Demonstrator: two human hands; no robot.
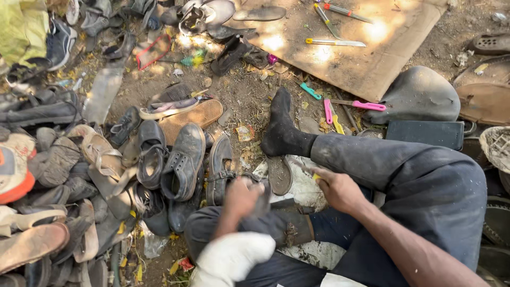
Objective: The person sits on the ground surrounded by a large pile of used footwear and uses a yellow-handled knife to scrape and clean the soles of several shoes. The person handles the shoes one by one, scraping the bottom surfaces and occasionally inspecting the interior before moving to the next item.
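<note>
White cloth-wrapped forearm (234,259) nearest cam. Left hand (241,195) closed over dark grey worn shoe (264,197), pinned on lap to steady it. Right hand (336,187) fisted on yellow-handled blade (311,172), tip toward shoe. Black-socked foot (282,130) braces on dirt. Beyond: 2 pink-handled tools (361,104), brown cardboard sheet (345,48) w/ 3 knives (334,42) within reach.

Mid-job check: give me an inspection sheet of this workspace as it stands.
Surface: bare dirt ground with a brown cardboard sheet.
Job's things: dark worn shoe on the knee; thin yellow-handled tool.
Clutter: heap of old shoes and sandals; pink-handled knife; knives on the cardboard.
Hands: left hand presses the shoe; right hand has its fingers closed on the tool.
Cables: nothing seen.
Surroundings: black flat case, woven basket.
</note>
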